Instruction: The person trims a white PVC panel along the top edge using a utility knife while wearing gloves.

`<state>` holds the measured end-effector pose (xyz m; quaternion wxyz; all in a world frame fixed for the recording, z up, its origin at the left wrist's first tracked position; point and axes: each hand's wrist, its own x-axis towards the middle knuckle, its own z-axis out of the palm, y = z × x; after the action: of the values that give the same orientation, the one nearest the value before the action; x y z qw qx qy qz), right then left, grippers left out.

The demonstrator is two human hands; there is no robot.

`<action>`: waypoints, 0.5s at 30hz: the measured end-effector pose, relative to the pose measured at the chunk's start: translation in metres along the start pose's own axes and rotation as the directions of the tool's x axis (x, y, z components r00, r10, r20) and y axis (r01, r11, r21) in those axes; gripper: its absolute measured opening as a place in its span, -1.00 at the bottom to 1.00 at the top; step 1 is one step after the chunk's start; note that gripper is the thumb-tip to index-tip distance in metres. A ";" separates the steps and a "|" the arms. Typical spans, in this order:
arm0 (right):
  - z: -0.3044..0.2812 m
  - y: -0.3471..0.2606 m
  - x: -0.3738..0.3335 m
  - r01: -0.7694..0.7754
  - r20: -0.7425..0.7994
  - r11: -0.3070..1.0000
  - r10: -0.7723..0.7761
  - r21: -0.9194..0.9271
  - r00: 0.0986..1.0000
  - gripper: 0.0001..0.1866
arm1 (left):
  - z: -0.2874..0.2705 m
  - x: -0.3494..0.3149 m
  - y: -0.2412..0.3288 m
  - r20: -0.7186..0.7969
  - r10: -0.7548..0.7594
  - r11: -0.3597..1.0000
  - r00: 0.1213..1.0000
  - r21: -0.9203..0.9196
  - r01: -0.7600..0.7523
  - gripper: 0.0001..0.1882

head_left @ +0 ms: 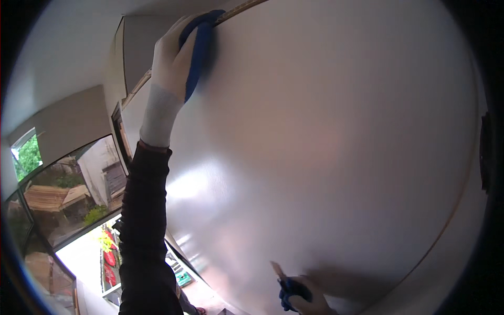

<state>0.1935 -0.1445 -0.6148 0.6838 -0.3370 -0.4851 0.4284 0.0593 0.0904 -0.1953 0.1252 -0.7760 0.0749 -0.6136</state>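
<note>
A large, smooth white panel (336, 136) fills most of the view, with a bare brownish edge. High up, my left hand (184, 55), in a white glove with a blue palm, grips its upper edge; the fingertips are partly hidden behind that edge. Low in the picture my right hand (302, 296), in a like glove, is closed around a small tool (276, 269) with a flat, brownish tip. Its exact kind is too blurred to tell. The tip points up and to the left, close in front of the panel's face.
At the left is a wide window (79, 181) with greenery and a wooden structure outside. A smaller window (27, 155) sits farther left. Below are a bright surface with red and yellow items (108, 252) and a green object (182, 278). A dark object (484, 152) stands at the right rim.
</note>
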 end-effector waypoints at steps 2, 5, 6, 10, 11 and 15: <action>-0.002 0.003 0.002 -0.036 0.035 0.999 0.036 -0.016 0.999 -0.60 | 0.003 -0.002 -0.003 -0.022 0.012 0.999 1.000 -0.051 -0.013 -0.60; -0.025 0.008 0.003 -0.209 0.104 0.969 0.223 -0.129 0.969 -0.58 | -0.011 0.000 -0.040 -0.020 0.111 0.877 0.994 -0.469 -0.108 -0.49; -0.026 0.005 0.004 -0.198 0.247 0.973 0.222 -0.118 0.943 -0.56 | -0.051 0.012 -0.018 -0.014 0.138 0.932 0.990 -0.338 -0.135 -0.48; -0.038 0.004 0.002 -0.259 0.273 0.945 0.308 -0.202 0.911 -0.53 | -0.044 -0.008 -0.059 -0.022 0.036 0.960 0.999 -0.275 -0.040 -0.45; -0.037 0.004 0.000 -0.248 0.300 0.947 0.301 -0.202 0.905 -0.53 | -0.052 -0.012 -0.071 -0.011 0.032 0.965 0.999 -0.259 -0.034 -0.46; -0.050 0.026 0.012 -0.149 0.360 0.889 0.323 -0.434 0.875 -0.43 | -0.050 -0.049 -0.085 0.052 -0.101 0.989 0.993 -0.100 0.106 -0.46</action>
<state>0.2368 -0.1249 -0.6484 0.4219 -0.4241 -0.6515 0.4666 -0.0038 0.1799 -0.2058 0.0548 -0.7984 0.0630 -0.5963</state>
